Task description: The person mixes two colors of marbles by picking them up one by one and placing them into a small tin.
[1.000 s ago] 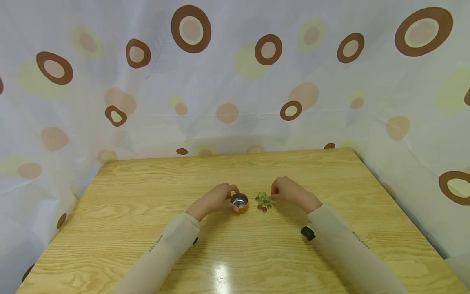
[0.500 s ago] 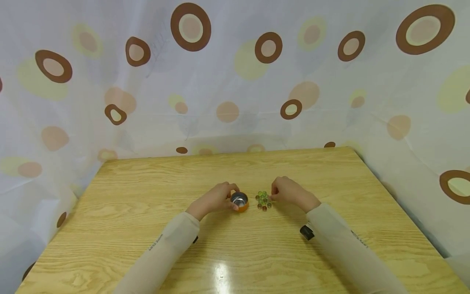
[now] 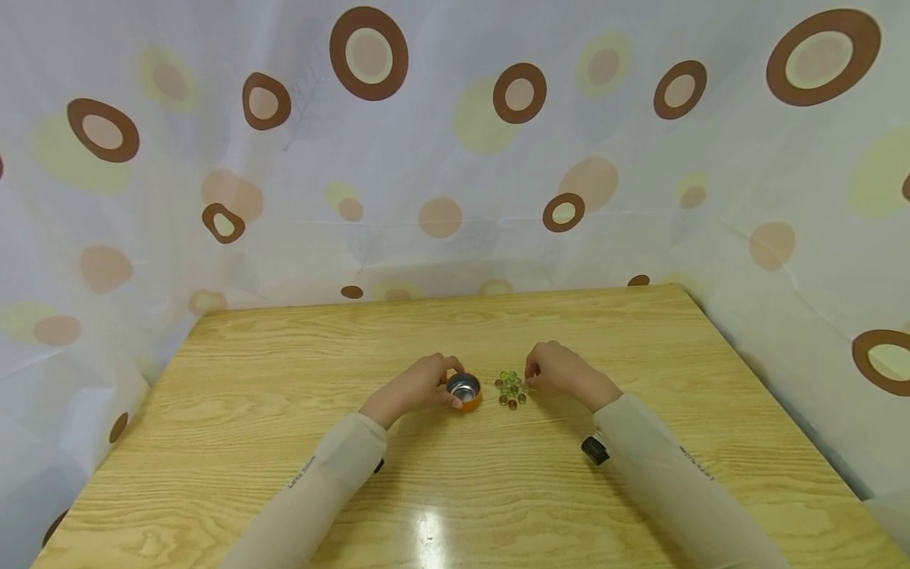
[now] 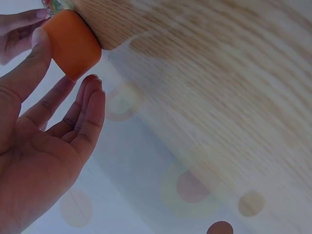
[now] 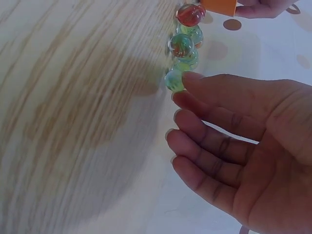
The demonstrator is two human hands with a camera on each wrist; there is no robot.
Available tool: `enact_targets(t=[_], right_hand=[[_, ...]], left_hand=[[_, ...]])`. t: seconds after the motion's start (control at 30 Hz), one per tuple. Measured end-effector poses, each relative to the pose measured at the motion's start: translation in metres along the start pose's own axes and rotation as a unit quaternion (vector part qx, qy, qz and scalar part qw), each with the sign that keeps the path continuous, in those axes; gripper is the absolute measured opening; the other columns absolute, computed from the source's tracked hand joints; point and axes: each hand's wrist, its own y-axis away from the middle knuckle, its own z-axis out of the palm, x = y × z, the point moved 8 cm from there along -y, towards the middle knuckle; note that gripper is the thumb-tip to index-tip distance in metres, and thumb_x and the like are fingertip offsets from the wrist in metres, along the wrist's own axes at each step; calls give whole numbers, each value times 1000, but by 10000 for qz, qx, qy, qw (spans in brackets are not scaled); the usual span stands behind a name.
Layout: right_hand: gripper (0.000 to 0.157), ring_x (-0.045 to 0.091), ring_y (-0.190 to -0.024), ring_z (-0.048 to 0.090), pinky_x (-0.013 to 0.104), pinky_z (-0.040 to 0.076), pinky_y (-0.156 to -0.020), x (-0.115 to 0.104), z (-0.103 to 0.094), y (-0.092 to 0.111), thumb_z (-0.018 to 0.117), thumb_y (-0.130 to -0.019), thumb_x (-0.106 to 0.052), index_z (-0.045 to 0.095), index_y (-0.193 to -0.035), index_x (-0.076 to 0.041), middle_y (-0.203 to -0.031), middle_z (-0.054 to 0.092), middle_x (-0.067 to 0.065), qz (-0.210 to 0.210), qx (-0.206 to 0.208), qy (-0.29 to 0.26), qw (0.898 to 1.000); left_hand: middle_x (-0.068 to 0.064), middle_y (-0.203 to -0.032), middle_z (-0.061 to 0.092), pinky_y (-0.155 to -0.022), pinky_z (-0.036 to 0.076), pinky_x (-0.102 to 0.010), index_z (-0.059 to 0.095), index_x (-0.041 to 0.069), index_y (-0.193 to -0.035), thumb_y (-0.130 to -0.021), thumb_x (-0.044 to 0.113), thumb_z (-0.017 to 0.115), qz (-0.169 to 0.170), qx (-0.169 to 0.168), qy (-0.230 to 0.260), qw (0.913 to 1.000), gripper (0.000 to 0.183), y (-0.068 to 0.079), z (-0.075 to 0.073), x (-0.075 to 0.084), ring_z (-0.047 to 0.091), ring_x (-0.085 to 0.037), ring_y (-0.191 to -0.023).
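My left hand [image 3: 421, 384] grips a small orange bowl [image 3: 472, 405] with a shiny metal inside, thumb at the near side and index finger at the far rim. In the left wrist view the bowl's smooth orange wall [image 4: 73, 44] shows between thumb and fingers; the other fingers are loosely bent. Just right of the bowl, several glass marbles [image 3: 509, 389] lie in a tight cluster, green and reddish brown. My right hand [image 3: 565, 373] is at the cluster's right edge. In the right wrist view its thumb and index fingertips pinch a green marble [image 5: 174, 81], the remaining fingers curled.
Both hands work over a light wooden table [image 3: 320, 340]. Behind it and at its sides hangs a white cloth [image 3: 441, 142] with brown, pink and yellow spots. A black strap piece [image 3: 595, 450] shows under the right sleeve.
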Motion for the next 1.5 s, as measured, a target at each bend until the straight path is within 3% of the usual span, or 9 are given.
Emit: enact_targets(t=[0.23,0.57,0.93,1.1,1.5], right_hand=[[9,19,-74,61,35,52,-68,3,5,1,69,-88,-5,74,-93,0,-88,68,10,115,-16,-12,9999],[11,15,-67,56,33,50,-64,-2,-2,3,66,-89,-4,72,-95,2,-81,64,6,-40,188,-6,9998],[13,11,-59,44,27,39,-55,-23,-11,0,69,-88,-9,72,-96,1,-73,61,2,-515,779,-39,9956],[15,10,-53,37,26,32,-52,-31,-14,-2,70,-89,-12,72,-99,-1,-63,51,-1,-502,888,-155,9947],[17,10,-58,42,23,35,-53,-68,-8,-16,71,-89,-16,72,-102,-5,-69,56,-3,-741,571,-104,9956]], left_hand=[[-10,-94,53,-72,43,-35,56,6,-125,-83,24,76,19,4,16,10000,49,2,1,1,48,-20,-79],[-10,-94,53,-73,43,-35,56,6,-124,-83,23,76,-32,51,99,9999,48,5,-1,1,48,-20,-80],[-8,-92,54,-70,42,-34,56,5,-123,-84,22,76,39,9,200,9998,47,6,0,0,47,-19,-78],[-8,-90,54,-69,43,-34,56,6,-123,-84,23,76,86,-23,173,9998,47,4,0,1,49,-19,-76],[-7,-86,56,-66,44,-31,57,8,-121,-83,24,76,-47,-82,192,9998,46,0,-1,-2,50,-18,-74]])
